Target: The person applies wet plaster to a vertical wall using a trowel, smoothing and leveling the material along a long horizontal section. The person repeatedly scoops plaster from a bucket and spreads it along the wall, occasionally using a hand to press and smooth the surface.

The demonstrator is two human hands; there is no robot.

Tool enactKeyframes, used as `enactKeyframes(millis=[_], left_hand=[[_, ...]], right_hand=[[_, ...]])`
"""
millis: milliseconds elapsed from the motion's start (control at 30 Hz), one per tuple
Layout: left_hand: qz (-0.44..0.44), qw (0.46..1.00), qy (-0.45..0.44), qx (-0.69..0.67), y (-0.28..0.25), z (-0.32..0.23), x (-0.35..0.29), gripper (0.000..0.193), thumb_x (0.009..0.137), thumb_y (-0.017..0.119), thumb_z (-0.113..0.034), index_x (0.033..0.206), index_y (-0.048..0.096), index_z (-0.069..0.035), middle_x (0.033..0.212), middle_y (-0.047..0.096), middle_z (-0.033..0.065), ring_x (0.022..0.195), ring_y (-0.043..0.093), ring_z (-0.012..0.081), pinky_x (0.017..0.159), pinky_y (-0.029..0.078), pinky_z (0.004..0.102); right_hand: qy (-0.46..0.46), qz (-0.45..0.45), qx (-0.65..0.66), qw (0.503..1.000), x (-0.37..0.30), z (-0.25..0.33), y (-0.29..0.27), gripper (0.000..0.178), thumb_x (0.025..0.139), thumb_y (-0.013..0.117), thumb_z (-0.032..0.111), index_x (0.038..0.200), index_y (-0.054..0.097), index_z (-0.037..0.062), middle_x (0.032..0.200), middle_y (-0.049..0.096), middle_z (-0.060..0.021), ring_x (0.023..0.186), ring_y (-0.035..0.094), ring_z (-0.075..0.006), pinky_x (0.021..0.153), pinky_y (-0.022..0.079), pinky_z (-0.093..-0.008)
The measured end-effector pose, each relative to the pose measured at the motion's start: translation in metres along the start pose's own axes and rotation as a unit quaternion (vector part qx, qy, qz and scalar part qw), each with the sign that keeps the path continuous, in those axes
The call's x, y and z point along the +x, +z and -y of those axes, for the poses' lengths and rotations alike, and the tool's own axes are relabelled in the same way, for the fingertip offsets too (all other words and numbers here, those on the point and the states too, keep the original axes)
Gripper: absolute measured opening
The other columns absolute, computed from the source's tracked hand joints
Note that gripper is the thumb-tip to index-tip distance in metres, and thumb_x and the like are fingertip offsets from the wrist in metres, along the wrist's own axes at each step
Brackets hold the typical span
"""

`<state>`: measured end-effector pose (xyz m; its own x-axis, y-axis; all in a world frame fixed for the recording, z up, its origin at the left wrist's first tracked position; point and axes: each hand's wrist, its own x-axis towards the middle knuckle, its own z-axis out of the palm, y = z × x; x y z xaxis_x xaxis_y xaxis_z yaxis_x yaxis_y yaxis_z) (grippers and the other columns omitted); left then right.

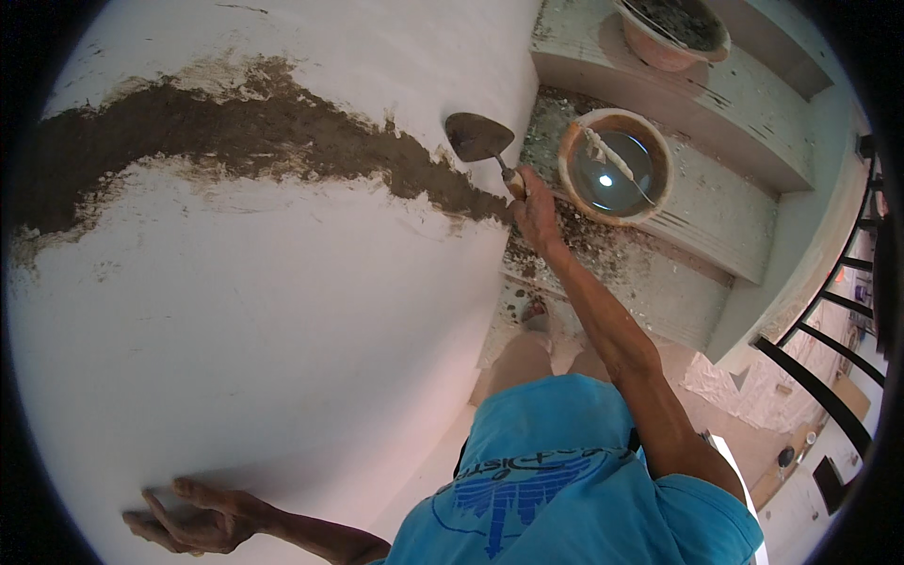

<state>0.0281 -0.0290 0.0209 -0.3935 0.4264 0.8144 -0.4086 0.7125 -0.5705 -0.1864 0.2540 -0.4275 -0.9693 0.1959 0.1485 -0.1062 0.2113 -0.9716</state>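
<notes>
Blue shirt (565, 443) fills my foreground; right hand (537, 215) clamps its fingers on a trowel (477, 137) beside the mortar band (254, 137). Spreading seems in hand, next needing a level stroke; left hand (215, 523) holds its fingers slightly apart.

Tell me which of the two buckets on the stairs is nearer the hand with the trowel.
The lower bucket, holding liquid, is nearer the right hand; the upper bucket, holding dark material, stands farther up the stairs.
</notes>
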Motion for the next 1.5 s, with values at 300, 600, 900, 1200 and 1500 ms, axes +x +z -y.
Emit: enactKeyframes(millis=[300,600,900,1200,1500], left_hand=[[0.0,1.0,0.003,0.007,0.0,0.008,-0.002,0.037,0.098,0.064,-0.041,0.12,0.07,-0.012,0.148,0.052,0.0127,0.143,0.042,0.0318,0.116,0.038,0.0586],[-0.023,0.999,-0.002,-0.034,0.001,0.001,0.002,0.035,0.098,0.066,-0.04,0.121,0.071,-0.015,0.146,0.055,0.0128,0.143,0.044,0.03,0.119,0.033,0.0576],[-0.005,1.0,-0.012,-0.01,-0.002,0.0,0.002,0.034,0.096,0.068,-0.041,0.116,0.072,-0.013,0.148,0.053,0.0139,0.143,0.043,0.0326,0.115,0.037,0.0594],[0.007,1.0,0.005,0.001,-0.002,0.0,0.002,0.03,0.097,0.068,-0.032,0.118,0.069,-0.011,0.148,0.052,0.0155,0.143,0.043,0.0351,0.116,0.037,0.0596],[0.024,0.999,-0.019,0.035,-0.009,-0.001,0.004,0.028,0.098,0.066,-0.026,0.12,0.067,-0.01,0.149,0.052,0.0174,0.143,0.042,0.0385,0.118,0.031,0.0642]], right_hand=[[-0.05,0.014,-0.004,0.999,0.023,0.046,-0.024,0.044,0.075,0.052,-0.008,0.117,0.053,0.0059,0.098,0.054,-0.0167,0.088,0.054,-0.0333,0.082,0.046,-0.0354],[-0.147,0.009,-0.105,0.984,0.04,0.087,-0.041,0.05,0.072,0.056,-0.012,0.118,0.056,0.0071,0.105,0.059,-0.0179,0.099,0.059,-0.0401,0.086,0.048,-0.0428],[-0.196,-0.014,-0.123,0.973,0.048,0.096,-0.052,0.051,0.066,0.059,-0.011,0.114,0.058,0.007,0.102,0.061,-0.0142,0.097,0.058,-0.0396,0.082,0.046,-0.0502],[-0.184,0.016,-0.121,0.975,0.05,0.101,-0.056,0.048,0.068,0.06,-0.009,0.113,0.058,0.0063,0.098,0.062,-0.0177,0.097,0.06,-0.0427,0.083,0.047,-0.0503],[-0.104,-0.008,-0.062,0.993,0.068,0.178,-0.055,0.046,0.073,0.058,-0.007,0.117,0.056,0.0067,0.097,0.062,-0.0204,0.087,0.063,-0.0411,0.076,0.049,-0.045]])
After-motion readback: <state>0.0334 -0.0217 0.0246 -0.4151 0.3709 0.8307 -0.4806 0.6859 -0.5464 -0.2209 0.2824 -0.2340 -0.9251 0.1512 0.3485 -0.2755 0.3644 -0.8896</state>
